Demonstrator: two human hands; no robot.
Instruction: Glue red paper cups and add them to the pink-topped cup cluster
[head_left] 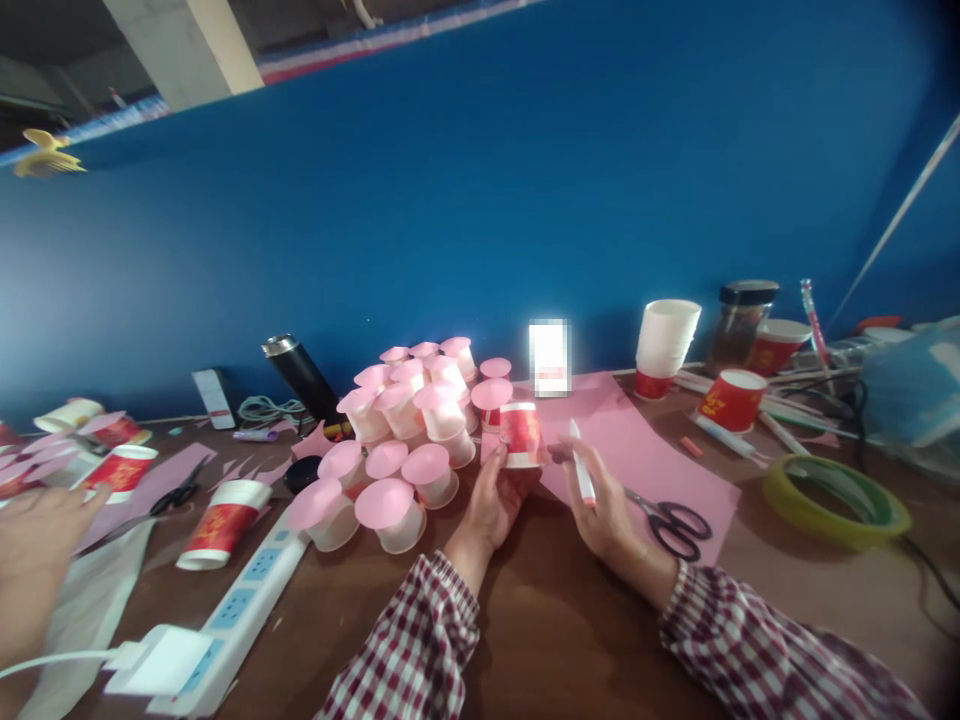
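Note:
My left hand (495,500) grips a red paper cup (519,432), its wider white rim facing down. In my right hand (600,500) is a white marker (581,465) with a red-orange end pointing down, held between thumb and fingers just right of the cup. Left of the cup stand several white paper cups topped with pink paper discs (386,502), in a close cluster. Pink paper (622,420) lies flat behind and under my right hand. Dark-handled scissors (679,528) rest partly on that paper, their blades partly hidden by my hand.
Another person's hand (37,550) reaches in at the left edge. A power strip (251,600) with a white charger (161,660) lies front left, near a tipped cup (223,525). Stacked cups (666,340), yellow tape (832,500) and a lidded jar (742,325) are on the right.

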